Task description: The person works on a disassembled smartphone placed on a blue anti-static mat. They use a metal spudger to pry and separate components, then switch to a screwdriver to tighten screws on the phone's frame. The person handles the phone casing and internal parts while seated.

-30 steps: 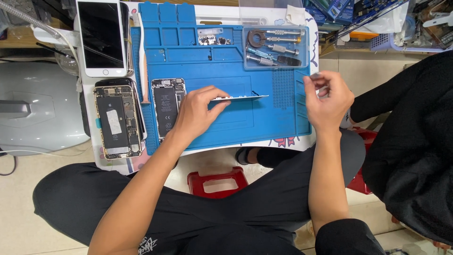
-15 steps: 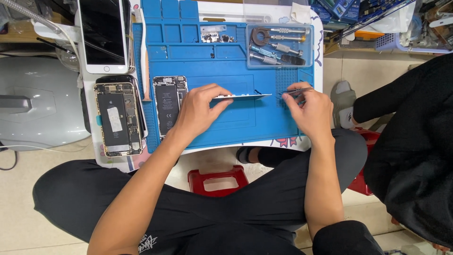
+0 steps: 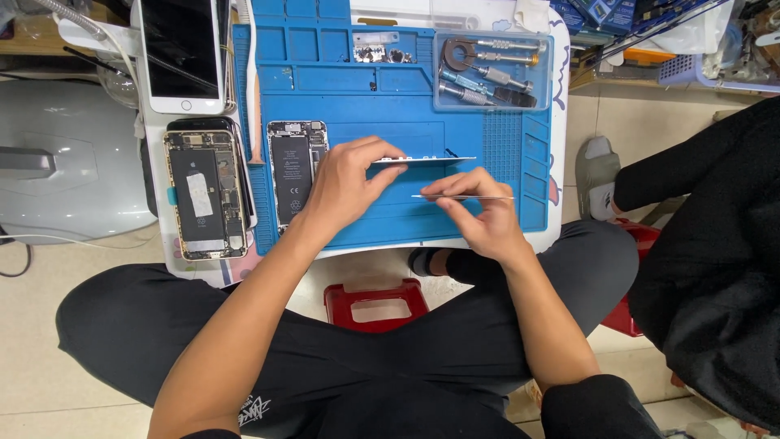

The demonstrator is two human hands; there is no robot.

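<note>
At the centre of the frame the left hand [image 3: 345,189] pinches a thin, flat, pale phone screen panel [image 3: 422,161] by its near end, holding it edge-on just above the blue silicone repair mat [image 3: 487,219]; its grip is clamped on that panel. Just below and to the right, the right hand [image 3: 479,215] has thumb and fingertips closed on a slim, straight metal tool [image 3: 471,197], which lies level and points toward the right of the frame, just beneath the panel's edge.

Left of the left hand, an opened phone body with a black battery [image 3: 294,167] lies on the mat. Farther left, off the mat on the white worktop [image 3: 556,219], lies a second opened phone body with a gold frame [image 3: 203,195], its boards and shields exposed. Above it, at the upper left, a white-fronted phone with a dark glass screen [image 3: 180,50] lies face up. That makes three phones.

The mat is rubbery and moulded into many shallow rectangular compartments along its top and right edges; one top compartment holds a small cluster of tiny metal parts [image 3: 375,54]. At the upper right of the mat sits a clear plastic rectangular tray [image 3: 544,77] holding several metal screwdriver bits and a round ring-shaped tool.

Below the worktop, between the person's black trouser legs, stands a red plastic stool [image 3: 375,302]. A second person in black clothing [image 3: 707,244] sits at the right edge.
</note>
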